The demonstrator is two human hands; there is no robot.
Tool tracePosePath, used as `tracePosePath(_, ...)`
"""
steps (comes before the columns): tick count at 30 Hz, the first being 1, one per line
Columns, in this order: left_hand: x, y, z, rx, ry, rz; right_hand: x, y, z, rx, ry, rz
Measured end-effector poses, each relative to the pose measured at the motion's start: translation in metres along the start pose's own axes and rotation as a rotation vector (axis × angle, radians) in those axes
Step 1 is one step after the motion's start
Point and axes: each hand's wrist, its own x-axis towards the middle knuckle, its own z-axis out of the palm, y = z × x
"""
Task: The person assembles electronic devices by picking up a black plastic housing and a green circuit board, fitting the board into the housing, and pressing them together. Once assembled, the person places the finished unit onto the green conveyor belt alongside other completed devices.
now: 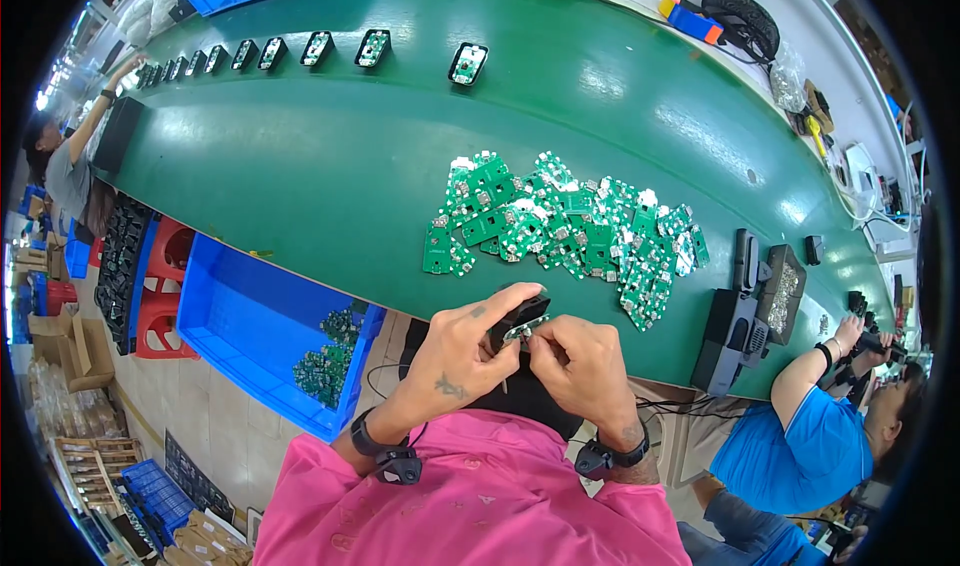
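Observation:
My left hand (462,351) grips a small black plastic housing (520,316) just below the near edge of the green conveyor belt (330,156). My right hand (580,361) presses a small green circuit board (523,333) against that housing with thumb and fingertips. Both hands meet over my lap, above my pink shirt. A heap of several green circuit boards (565,231) lies on the belt right in front of my hands.
A row of black housings with boards (372,48) runs along the belt's far side toward the left. A blue bin (250,316) with boards stands at my left. A person in blue (810,436) works at my right beside black trays (735,326). Another person (70,166) sits far left.

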Motion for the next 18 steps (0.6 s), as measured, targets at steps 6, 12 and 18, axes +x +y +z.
tracePosePath(6,0.000,-0.010,0.012,0.073,0.074,0.137,-0.006,0.004,0.004,-0.027,0.011,0.002)
tracePosePath(12,-0.005,-0.026,0.022,0.089,0.189,0.056,-0.006,0.019,0.019,-0.107,-0.107,-0.014)
tracePosePath(18,-0.003,-0.023,0.022,0.314,0.240,0.180,-0.006,0.018,0.016,-0.115,-0.128,-0.006)
